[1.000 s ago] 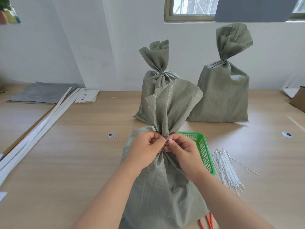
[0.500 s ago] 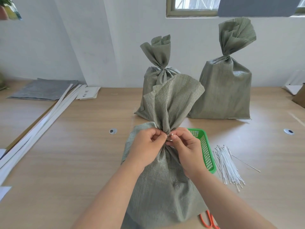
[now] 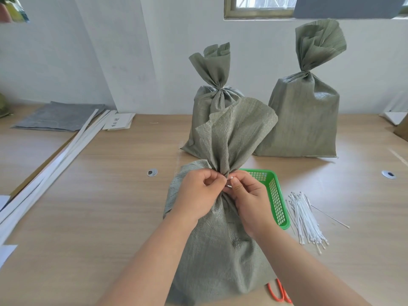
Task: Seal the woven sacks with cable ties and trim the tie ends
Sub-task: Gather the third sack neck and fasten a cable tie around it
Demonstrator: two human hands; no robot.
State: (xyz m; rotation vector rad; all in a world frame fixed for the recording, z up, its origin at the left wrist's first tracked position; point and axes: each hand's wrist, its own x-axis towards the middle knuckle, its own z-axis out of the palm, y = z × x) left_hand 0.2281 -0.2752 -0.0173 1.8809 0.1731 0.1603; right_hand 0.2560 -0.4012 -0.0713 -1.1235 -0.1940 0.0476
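Pinching the thin white plastic cable tie from both sides, the left hand and right hand meet at the bunched neck of the grey-green woven sack in the middle of the frame, with the orange-handled scissors low down, nearer the right hand.

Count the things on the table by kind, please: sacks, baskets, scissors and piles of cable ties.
Sacks: 3
Basket: 1
Scissors: 1
Pile of cable ties: 1
Total: 6
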